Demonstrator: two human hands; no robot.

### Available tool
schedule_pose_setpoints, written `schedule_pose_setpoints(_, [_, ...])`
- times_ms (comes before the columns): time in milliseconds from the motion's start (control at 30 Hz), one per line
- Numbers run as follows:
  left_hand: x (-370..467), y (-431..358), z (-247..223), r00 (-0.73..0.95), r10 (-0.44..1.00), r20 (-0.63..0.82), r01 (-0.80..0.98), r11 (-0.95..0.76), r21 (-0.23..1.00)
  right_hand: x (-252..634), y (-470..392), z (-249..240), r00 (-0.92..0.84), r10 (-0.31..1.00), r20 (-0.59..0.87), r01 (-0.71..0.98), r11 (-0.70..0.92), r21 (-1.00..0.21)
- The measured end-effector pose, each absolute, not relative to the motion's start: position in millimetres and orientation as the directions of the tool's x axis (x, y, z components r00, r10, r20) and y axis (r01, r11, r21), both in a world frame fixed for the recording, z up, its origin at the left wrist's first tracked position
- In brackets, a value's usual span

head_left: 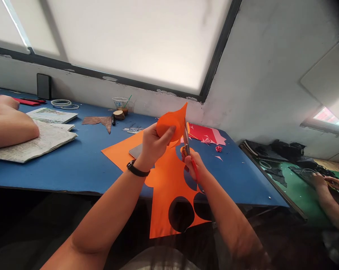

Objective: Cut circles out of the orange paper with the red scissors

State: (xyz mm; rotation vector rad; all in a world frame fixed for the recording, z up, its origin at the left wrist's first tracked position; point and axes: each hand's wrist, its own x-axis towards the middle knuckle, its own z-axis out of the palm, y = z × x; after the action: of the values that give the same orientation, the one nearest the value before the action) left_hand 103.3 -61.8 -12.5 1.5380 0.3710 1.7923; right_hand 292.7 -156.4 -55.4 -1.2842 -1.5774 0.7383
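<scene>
My left hand (pixel 155 144) is closed on a piece of orange paper (pixel 166 123), thumb on its front; the piece has a rounded left side and a pointed tip at the upper right. Red-handled scissors (pixel 196 169) are gripped in my right hand (pixel 194 165), their blades pointing up along the right edge of that piece. Below both hands, a large orange sheet (pixel 165 210) with several round holes lies partly on the blue table (pixel 96 168) and hangs over its front edge. A grey flat device (pixel 135 151) rests on the sheet, partly hidden by my left hand.
Red and pink paper (pixel 204 133) lies at the right back. A plastic cup (pixel 121 105), wooden slice (pixel 119 114) and brown scrap (pixel 98 120) are farther back. Another person's arm (pixel 11 125) rests on newspapers (pixel 45 144) at left. Another person's hands (pixel 321 182) are at the green table (pixel 299 195).
</scene>
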Motion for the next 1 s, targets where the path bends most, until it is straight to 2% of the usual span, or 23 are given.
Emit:
schedule_pose_setpoints(467, [102.0,-63.8,-9.6,-0.002,0.701,0.713,-0.342,-0.67,0.659,292.2,-158.2,-55.1,-0.045,0.958,0.283,0.36,0.28,-0.89])
schedule_pose_setpoints(1000, [101.3,-62.9,-10.9,-0.012,0.707,0.707,-0.328,-0.671,0.665,294.4,-154.9,-55.7,-0.04,0.959,0.28,0.444,0.268,-0.855])
